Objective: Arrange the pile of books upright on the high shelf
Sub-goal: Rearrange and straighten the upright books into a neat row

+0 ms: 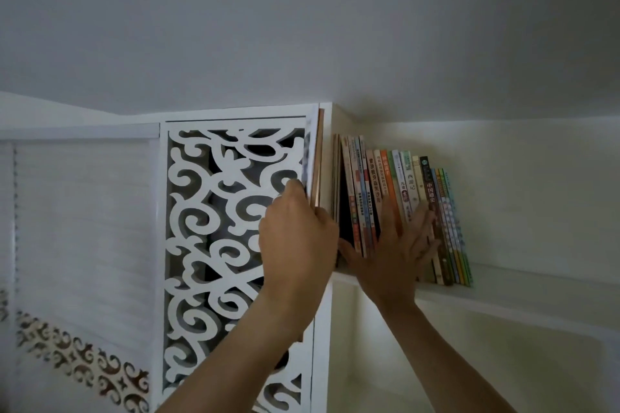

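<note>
The shelf (486, 282) holds a row of books (396, 198) standing upright, thin colourful spines facing out, the leftmost ones leaning right and leaving a dark gap beside a few thin ones at the left end. One thin book (315, 161), brown-edged and upright, sits in the left hand (295, 238), whose grip is clenched round its lower part just left of the shelf's white side panel (327, 151). The right hand (399, 245) lies flat, fingers spread and released, pressing against the spines of the row.
</note>
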### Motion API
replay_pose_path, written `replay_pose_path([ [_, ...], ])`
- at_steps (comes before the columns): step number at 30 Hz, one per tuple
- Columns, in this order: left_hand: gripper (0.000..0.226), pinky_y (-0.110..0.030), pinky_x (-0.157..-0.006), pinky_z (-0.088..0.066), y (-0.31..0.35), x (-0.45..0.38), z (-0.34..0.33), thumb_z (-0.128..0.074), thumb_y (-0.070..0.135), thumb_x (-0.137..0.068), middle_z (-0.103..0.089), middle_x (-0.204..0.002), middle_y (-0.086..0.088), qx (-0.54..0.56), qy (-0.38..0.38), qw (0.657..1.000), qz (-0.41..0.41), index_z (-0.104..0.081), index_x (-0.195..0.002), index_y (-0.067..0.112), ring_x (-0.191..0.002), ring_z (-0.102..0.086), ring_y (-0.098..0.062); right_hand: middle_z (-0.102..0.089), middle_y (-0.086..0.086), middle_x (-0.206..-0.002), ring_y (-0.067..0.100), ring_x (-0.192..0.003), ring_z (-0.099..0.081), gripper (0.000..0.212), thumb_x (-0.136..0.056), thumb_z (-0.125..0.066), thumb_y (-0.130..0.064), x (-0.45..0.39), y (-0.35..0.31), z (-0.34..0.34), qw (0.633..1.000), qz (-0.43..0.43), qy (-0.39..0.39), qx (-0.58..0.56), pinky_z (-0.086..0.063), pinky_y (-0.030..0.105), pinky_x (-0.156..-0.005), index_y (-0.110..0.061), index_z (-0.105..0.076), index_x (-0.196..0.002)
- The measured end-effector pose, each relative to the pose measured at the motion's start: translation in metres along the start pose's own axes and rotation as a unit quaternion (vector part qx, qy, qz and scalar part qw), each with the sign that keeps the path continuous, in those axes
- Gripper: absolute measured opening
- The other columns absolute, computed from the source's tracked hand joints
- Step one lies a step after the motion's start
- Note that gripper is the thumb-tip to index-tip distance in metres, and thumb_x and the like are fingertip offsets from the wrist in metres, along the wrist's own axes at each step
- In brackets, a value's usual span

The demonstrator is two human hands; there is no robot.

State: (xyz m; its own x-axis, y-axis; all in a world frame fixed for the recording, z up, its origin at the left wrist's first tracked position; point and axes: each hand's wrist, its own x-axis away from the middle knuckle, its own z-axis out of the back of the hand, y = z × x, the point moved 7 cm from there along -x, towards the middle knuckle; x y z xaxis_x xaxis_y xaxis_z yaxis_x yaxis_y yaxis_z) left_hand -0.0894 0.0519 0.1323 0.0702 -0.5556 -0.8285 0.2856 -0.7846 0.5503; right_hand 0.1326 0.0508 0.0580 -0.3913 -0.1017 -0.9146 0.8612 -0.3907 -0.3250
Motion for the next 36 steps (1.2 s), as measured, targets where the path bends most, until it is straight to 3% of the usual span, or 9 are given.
replay_pose_path([
  [3, 0.016, -0.030, -0.049, -0.037, -0.010, -0.002, 0.004, -0.049, 0.000, -0.088, -0.052, -0.064, -0.003, 0.016, -0.015, 0.999, 0.024, -0.046, -0.076, 0.009, -0.054, -0.045, -0.018, -0.009, 0.026, -0.169, 0.046, -0.156, -0.007, 0.115, -0.074, -0.055, -0.089, -0.003, -0.007, -0.011, 0.999, -0.025, -0.011, 0.028, -0.008, 0.068, -0.120, -0.023, -0.027, -0.163],
  [7, 0.019, -0.019, -0.043, -0.031, -0.009, 0.006, 0.005, -0.051, 0.003, -0.086, -0.048, -0.057, 0.006, 0.097, -0.054, 0.993, 0.028, -0.045, -0.071, 0.013, -0.045, -0.043, -0.009, -0.029, 0.028, -0.160, 0.047, -0.146, -0.029, 0.104, -0.078, -0.064, -0.076, -0.017, 0.005, -0.001, 0.997, -0.028, 0.036, 0.061, -0.032, 0.067, -0.112, -0.017, -0.036, -0.159],
  [11, 0.024, -0.015, -0.039, -0.030, -0.004, 0.012, -0.012, -0.051, 0.004, -0.090, -0.044, -0.055, 0.010, 0.152, -0.076, 0.985, 0.027, -0.044, -0.070, 0.016, -0.041, -0.044, -0.005, 0.002, 0.028, -0.169, 0.047, -0.156, -0.001, 0.123, -0.072, -0.044, -0.093, -0.026, 0.020, -0.002, 0.994, -0.003, 0.009, 0.106, 0.000, 0.072, -0.118, -0.021, -0.014, -0.166],
  [13, 0.022, -0.016, -0.040, -0.032, -0.002, 0.012, -0.021, -0.052, 0.009, -0.091, -0.047, -0.056, 0.009, 0.153, -0.075, 0.985, 0.032, -0.045, -0.071, 0.013, -0.043, -0.046, -0.006, 0.006, 0.027, -0.169, 0.047, -0.157, 0.002, 0.128, -0.068, -0.046, -0.096, -0.026, 0.028, -0.005, 0.995, -0.028, 0.004, 0.092, -0.004, 0.075, -0.117, -0.023, -0.008, -0.166],
  [18, 0.024, -0.023, -0.046, -0.033, 0.005, -0.003, -0.030, -0.050, 0.001, -0.086, -0.045, -0.060, 0.004, 0.135, -0.049, 0.989, 0.043, -0.040, -0.070, 0.015, -0.048, -0.041, -0.010, -0.003, 0.027, -0.169, 0.048, -0.154, -0.012, 0.121, -0.072, -0.044, -0.094, -0.022, 0.037, -0.006, 0.996, -0.052, 0.022, 0.069, -0.021, 0.070, -0.114, -0.024, -0.013, -0.166],
  [21, 0.013, -0.038, -0.051, -0.043, 0.002, -0.017, -0.029, -0.047, -0.004, -0.080, -0.052, -0.067, -0.005, 0.103, -0.029, 0.993, 0.043, -0.045, -0.077, 0.008, -0.058, -0.049, -0.025, -0.005, 0.029, -0.168, 0.049, -0.153, -0.015, 0.117, -0.075, -0.042, -0.091, -0.023, 0.039, -0.006, 0.995, -0.045, 0.027, 0.080, -0.023, 0.069, -0.112, -0.023, -0.015, -0.166],
  [26, 0.013, -0.047, -0.055, -0.050, -0.006, -0.016, -0.030, -0.045, -0.006, -0.079, -0.058, -0.074, -0.012, 0.094, -0.012, 0.995, 0.039, -0.049, -0.082, 0.007, -0.063, -0.056, -0.032, -0.002, 0.030, -0.168, 0.050, -0.154, -0.011, 0.113, -0.076, -0.040, -0.085, -0.023, 0.038, -0.009, 0.996, -0.040, 0.016, 0.083, -0.020, 0.070, -0.113, -0.023, -0.012, -0.166],
  [33, 0.012, -0.032, -0.052, -0.041, -0.006, -0.006, -0.023, -0.048, 0.001, -0.088, -0.056, -0.070, -0.006, 0.092, 0.016, 0.996, 0.015, -0.049, -0.080, 0.010, -0.059, -0.053, -0.022, 0.003, 0.029, -0.168, 0.051, -0.154, -0.007, 0.114, -0.076, -0.045, -0.083, -0.022, 0.038, -0.013, 0.996, -0.036, 0.007, 0.077, -0.018, 0.074, -0.114, -0.022, -0.010, -0.166],
  [36, 0.017, -0.026, -0.048, -0.039, 0.001, -0.006, -0.026, -0.051, 0.001, -0.088, -0.055, -0.065, -0.001, 0.122, -0.016, 0.992, 0.005, -0.048, -0.076, 0.012, -0.052, -0.050, -0.012, 0.004, 0.029, -0.169, 0.051, -0.154, -0.006, 0.114, -0.077, -0.041, -0.086, -0.022, 0.038, -0.014, 0.997, -0.036, 0.000, 0.072, -0.018, 0.074, -0.115, -0.023, -0.009, -0.166],
])
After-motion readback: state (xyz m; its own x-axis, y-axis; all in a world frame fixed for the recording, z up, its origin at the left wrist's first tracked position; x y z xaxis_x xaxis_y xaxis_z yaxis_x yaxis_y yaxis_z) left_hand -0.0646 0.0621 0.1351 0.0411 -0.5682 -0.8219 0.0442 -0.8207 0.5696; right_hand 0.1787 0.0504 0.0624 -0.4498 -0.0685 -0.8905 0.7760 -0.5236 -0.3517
